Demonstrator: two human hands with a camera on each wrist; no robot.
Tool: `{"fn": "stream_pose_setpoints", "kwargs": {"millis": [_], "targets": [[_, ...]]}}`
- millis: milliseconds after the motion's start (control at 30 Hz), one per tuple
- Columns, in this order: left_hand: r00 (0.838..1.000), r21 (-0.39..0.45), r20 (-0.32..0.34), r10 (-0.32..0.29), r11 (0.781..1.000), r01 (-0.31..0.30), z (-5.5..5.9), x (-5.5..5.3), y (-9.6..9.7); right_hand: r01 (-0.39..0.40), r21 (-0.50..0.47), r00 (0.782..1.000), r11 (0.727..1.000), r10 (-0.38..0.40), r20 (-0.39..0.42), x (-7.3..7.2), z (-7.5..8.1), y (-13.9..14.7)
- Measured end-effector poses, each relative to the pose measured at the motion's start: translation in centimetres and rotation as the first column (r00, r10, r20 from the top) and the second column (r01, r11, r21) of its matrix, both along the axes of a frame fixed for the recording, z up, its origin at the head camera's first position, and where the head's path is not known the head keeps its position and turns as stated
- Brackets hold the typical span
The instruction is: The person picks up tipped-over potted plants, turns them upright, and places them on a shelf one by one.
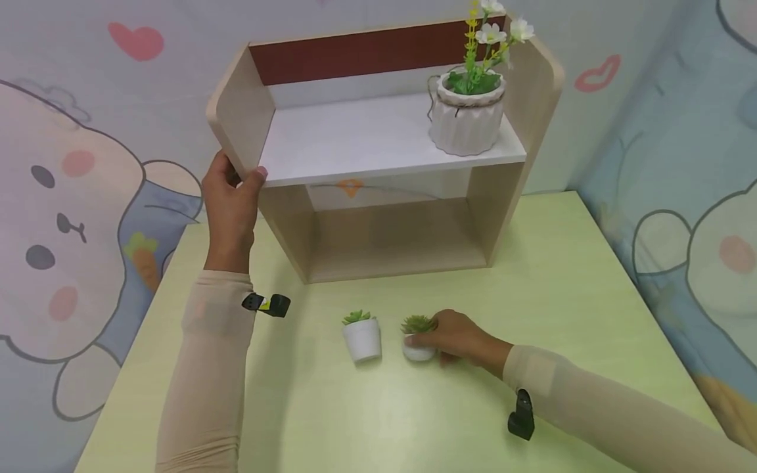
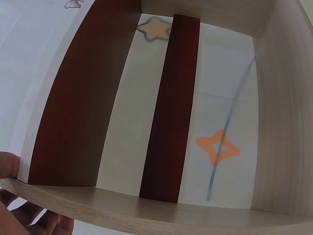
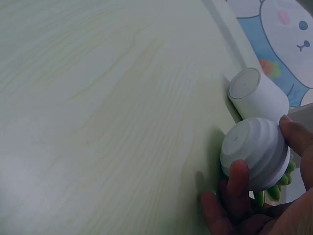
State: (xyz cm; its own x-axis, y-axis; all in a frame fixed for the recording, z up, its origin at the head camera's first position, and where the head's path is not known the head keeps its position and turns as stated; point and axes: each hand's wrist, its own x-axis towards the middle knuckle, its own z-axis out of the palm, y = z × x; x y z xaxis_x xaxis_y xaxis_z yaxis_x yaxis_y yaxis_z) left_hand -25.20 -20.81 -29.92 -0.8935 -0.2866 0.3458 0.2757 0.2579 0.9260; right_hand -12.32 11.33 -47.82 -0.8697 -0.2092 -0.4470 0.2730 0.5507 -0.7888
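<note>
My left hand (image 1: 229, 213) grips the left side panel of a small two-tier wooden shelf (image 1: 349, 141), thumb at the front corner of the white board and fingers behind the panel. In the left wrist view, fingertips (image 2: 41, 225) show past the panel's edge. My right hand (image 1: 458, 336) holds a small potted succulent (image 1: 418, 353) by its round white pot, thumb and fingers on either side. The right wrist view shows the ridged pot (image 3: 257, 152) tipped, its base facing the camera. Left of it on the table, a second potted succulent (image 1: 363, 340) has a taller, tapered white pot.
On the right of the upper board stands a white fluted pot (image 1: 467, 121) with white and yellow flowers. The shelf stands at the back of the pale green table (image 1: 355, 420). Behind it hangs a cartoon-printed backdrop (image 1: 361, 20).
</note>
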Motion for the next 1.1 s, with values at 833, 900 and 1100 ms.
{"fn": "stream_pose_setpoints", "kwargs": {"millis": [833, 900, 1100], "targets": [[1.000, 0.004, 0.022, 0.008, 1.000, -0.009, -0.2, -0.2, 0.1, -0.009, -0.023, 0.894, 1.000, -0.002, -0.449, 2.2, -3.5, 2.6], [0.999, 0.004, 0.032, 0.013, 1.000, -0.013, -0.2, -0.2, 0.0, -0.011, -0.031, 0.884, 0.999, -0.005, -0.467, 2.2, -3.8, 2.6], [0.999, 0.014, 0.031, 0.016, 1.000, -0.016, -0.2, 0.0, -0.1, 0.001, 0.007, 0.850, 1.000, 0.003, -0.527, 2.2, -4.8, 2.5]]}}
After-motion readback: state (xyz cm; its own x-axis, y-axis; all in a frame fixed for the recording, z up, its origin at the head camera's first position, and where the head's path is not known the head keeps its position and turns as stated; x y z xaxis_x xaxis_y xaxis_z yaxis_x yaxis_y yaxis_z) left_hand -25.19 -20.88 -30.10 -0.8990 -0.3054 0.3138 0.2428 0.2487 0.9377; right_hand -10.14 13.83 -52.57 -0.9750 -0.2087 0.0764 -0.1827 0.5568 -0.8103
